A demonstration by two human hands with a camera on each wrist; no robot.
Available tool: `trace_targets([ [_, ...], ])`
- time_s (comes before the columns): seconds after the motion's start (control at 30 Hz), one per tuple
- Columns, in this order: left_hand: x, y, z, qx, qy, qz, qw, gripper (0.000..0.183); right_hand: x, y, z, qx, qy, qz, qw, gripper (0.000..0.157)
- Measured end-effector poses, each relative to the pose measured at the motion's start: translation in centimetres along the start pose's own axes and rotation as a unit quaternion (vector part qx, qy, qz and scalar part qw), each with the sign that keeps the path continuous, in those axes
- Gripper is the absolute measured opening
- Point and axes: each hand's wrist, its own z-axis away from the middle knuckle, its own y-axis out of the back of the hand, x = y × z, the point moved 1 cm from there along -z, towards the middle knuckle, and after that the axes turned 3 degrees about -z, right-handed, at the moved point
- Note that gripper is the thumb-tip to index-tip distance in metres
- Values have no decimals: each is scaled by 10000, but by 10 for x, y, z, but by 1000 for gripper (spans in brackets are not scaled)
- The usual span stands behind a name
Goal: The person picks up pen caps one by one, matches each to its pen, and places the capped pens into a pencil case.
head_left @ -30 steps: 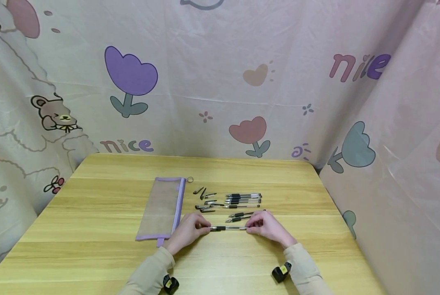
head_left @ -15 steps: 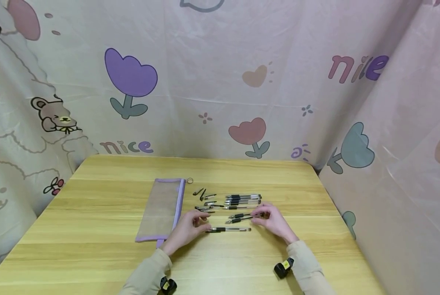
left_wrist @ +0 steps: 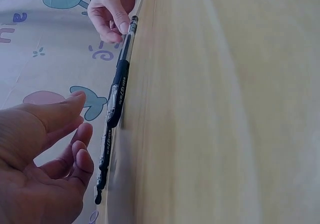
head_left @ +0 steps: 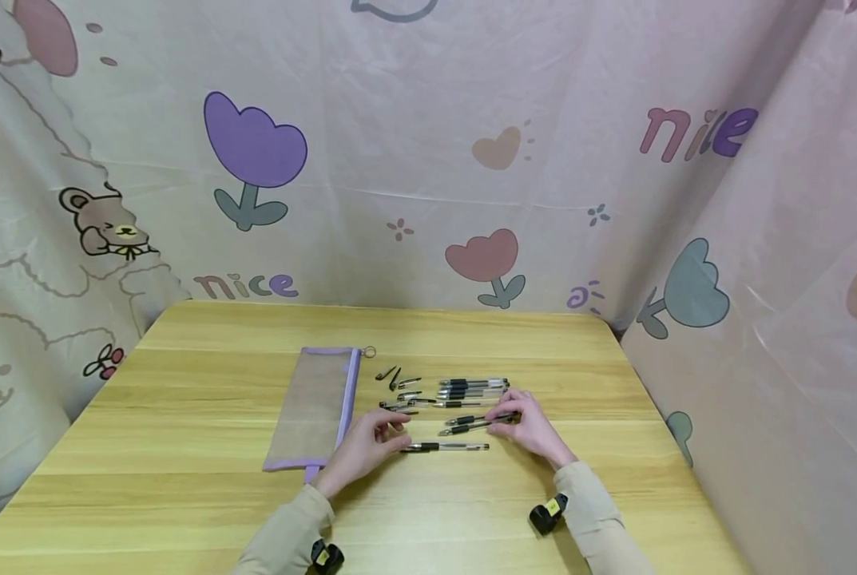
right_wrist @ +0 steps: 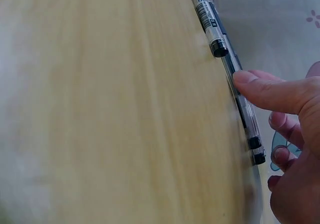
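In the head view a gel pen (head_left: 453,447) with a black grip and a clear cap lies level on the table, nearest the person. My left hand (head_left: 366,447) rests by its capped left end; the left wrist view shows that hand (left_wrist: 52,149) with loosely bent fingers and nothing between them. Behind this pen lie two uncapped gel pens (head_left: 464,430), tips to the left. At their right ends my right hand (head_left: 532,430) pinches with thumb and index finger. The right wrist view has the thumb (right_wrist: 245,79) over a clear barrel, the near pen's black end (right_wrist: 218,48) standing apart.
Several more gel pens (head_left: 471,393) lie in a row farther back. Left of them are several loose pen caps (head_left: 408,397). A mesh zip pouch (head_left: 316,407) with lilac edging lies flat at the left. A patterned curtain (head_left: 370,247) surrounds the wooden table (head_left: 184,431).
The right hand has let go of the near pen's right end and moved back to the two uncapped pens. The left hand has loosened from the near pen, staying beside it.
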Motion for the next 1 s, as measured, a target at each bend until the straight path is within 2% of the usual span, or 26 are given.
trace_targets([
  [0.3,1,-1,0,-100,66,-58,9999,37,-1,-1,-2,40,63,147,9999,16],
  [0.63,-3,-2,2,-73,19,-59,10000,36,-1,-4,-2,0,-100,288,9995,15],
  [1.0,-3,-1,1,8,115,-31,9999,36,0,-5,-1,-30,-38,401,9992,11],
])
